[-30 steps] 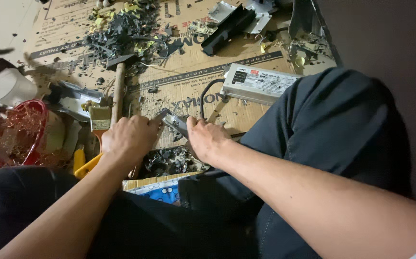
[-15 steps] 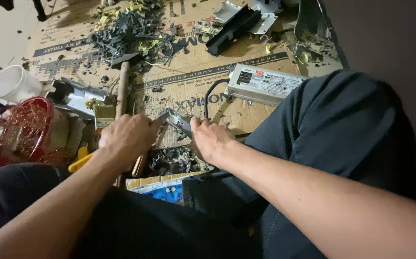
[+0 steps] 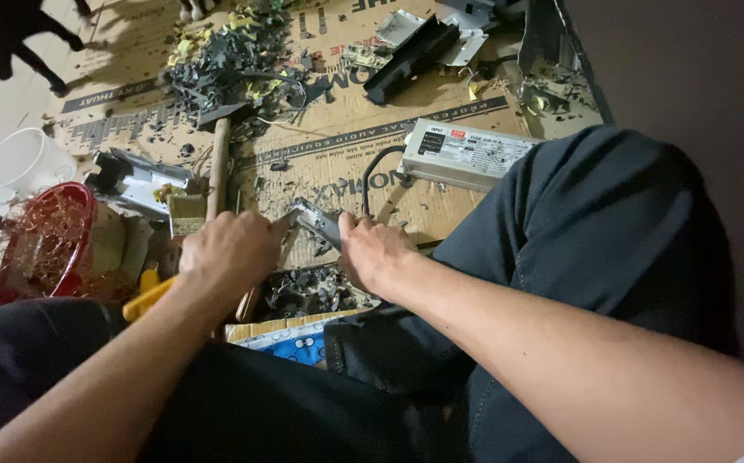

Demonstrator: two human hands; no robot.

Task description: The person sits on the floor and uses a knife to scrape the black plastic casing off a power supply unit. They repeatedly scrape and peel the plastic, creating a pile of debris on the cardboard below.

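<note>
I sit on flattened cardboard (image 3: 321,146) with dark trousers in view. Between my two hands is a small grey metal part (image 3: 316,221). My left hand (image 3: 231,253) is closed around its left end, knuckles up. My right hand (image 3: 374,253) pinches its right end with fingers curled. Below the hands lies a heap of dark broken scraps (image 3: 303,291). What the palms hide of the part I cannot see.
A hammer with a wooden handle (image 3: 218,167) lies left of the hands. A grey metal power-supply box (image 3: 466,153) with a black cable sits beyond my right knee. A red bowl of copper wire (image 3: 42,244), a white cup (image 3: 21,159) and dark scrap piles (image 3: 226,60) surround the area.
My view has shifted slightly; both hands stay on the metal part and have drawn a little closer to my body.
</note>
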